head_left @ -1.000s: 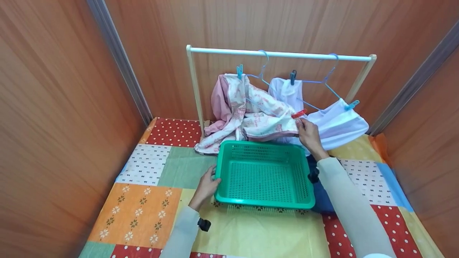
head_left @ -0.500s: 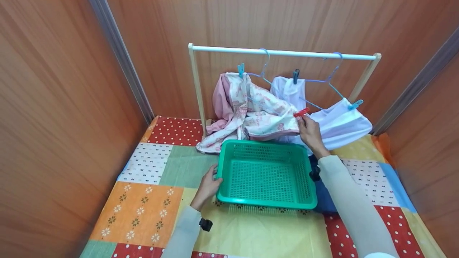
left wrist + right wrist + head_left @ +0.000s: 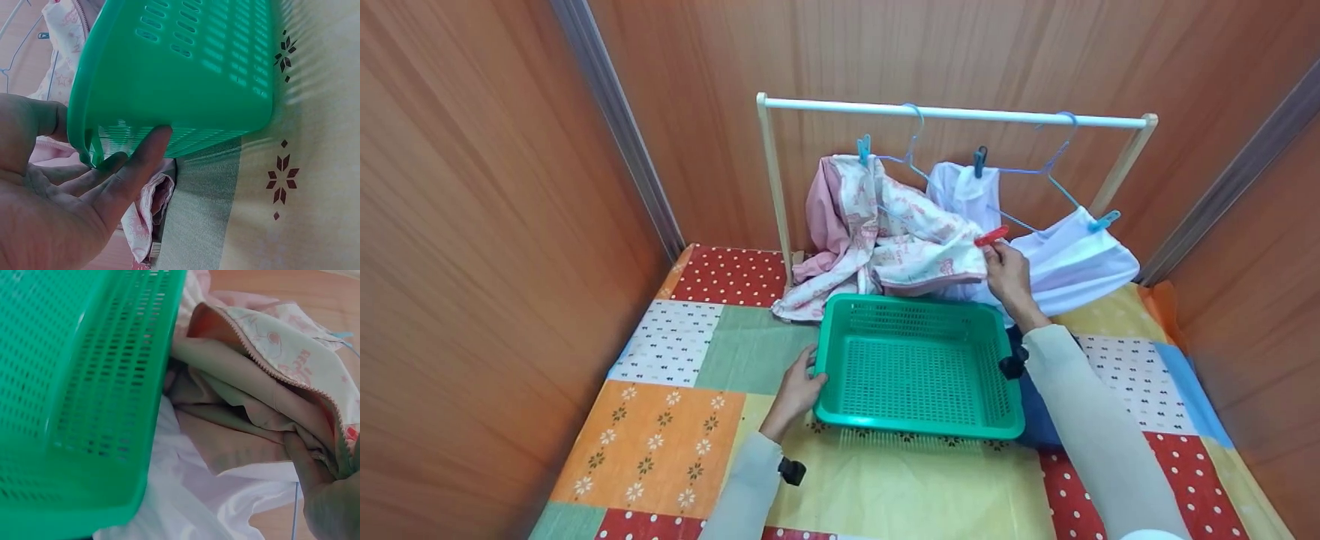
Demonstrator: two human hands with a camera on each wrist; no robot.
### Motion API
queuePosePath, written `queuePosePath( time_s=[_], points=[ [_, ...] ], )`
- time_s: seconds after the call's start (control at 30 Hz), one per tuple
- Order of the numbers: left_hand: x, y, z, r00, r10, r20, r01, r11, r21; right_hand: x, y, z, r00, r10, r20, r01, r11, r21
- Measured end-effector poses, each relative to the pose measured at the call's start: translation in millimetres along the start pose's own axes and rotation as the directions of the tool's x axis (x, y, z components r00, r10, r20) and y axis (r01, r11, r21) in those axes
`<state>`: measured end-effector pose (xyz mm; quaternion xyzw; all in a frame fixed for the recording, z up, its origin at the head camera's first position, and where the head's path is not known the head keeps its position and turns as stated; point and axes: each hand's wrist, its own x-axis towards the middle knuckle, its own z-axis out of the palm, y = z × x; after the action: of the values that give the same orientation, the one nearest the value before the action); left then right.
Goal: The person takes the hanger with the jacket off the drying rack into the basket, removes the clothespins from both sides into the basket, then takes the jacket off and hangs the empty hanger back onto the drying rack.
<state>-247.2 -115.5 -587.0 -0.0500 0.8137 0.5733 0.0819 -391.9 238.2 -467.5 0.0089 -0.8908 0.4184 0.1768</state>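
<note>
My left hand [image 3: 797,390] holds the left rim of a green plastic basket [image 3: 919,429], thumb over the rim and the other fingers against the outer wall. Nothing lies in the basket. My right hand [image 3: 1009,276] pinches the edge of a pink-and-white printed zip jacket [image 3: 911,206], just below a red clothespin [image 3: 991,236]. That jacket hangs from a hanger [image 3: 912,159], with a blue clothespin [image 3: 863,148] at its left shoulder. Its open zipper [image 3: 270,370] and plain lining show in the right wrist view.
A wooden rack with a white rail [image 3: 840,107] stands at the back. White garments [image 3: 1069,266] hang at right, with a black clothespin [image 3: 979,161] and a blue-green clothespin [image 3: 1104,220]. Dark blue cloth [image 3: 1039,416] lies beside the basket. Wood panels [image 3: 502,225] enclose the patchwork cloth [image 3: 900,495].
</note>
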Motion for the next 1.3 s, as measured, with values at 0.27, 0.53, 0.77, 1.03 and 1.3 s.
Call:
queuePosePath(
  time_s=[0.27,0.53,0.77,1.03,1.3],
  points=[
    [-0.2,-1.0,0.1,1.0,-0.003,0.005,0.003,1.0,0.013,-2,-4,4,0.993,0.12,0.005,-0.119,0.978,0.171],
    [-2.0,-0.6,0.4,1.0,0.029,-0.002,-0.029,0.999,0.015,-4,-9,7,0.988,0.149,-0.034,-0.131,0.937,0.325],
    [-1.7,-1.7,-0.2,0.999,0.052,-0.005,-0.052,0.998,0.04,-5,-17,4,0.986,0.158,-0.052,-0.119,0.889,0.441],
    [-2.5,-2.9,0.9,0.999,0.049,0.002,-0.049,0.998,0.035,-6,-21,-5,0.988,0.132,-0.077,-0.068,0.831,0.552],
    [-4.7,-2.0,0.7,0.999,0.045,0.005,-0.045,0.999,0.012,-11,-17,-19,0.993,0.092,-0.071,-0.033,0.811,0.584]
  ],
)
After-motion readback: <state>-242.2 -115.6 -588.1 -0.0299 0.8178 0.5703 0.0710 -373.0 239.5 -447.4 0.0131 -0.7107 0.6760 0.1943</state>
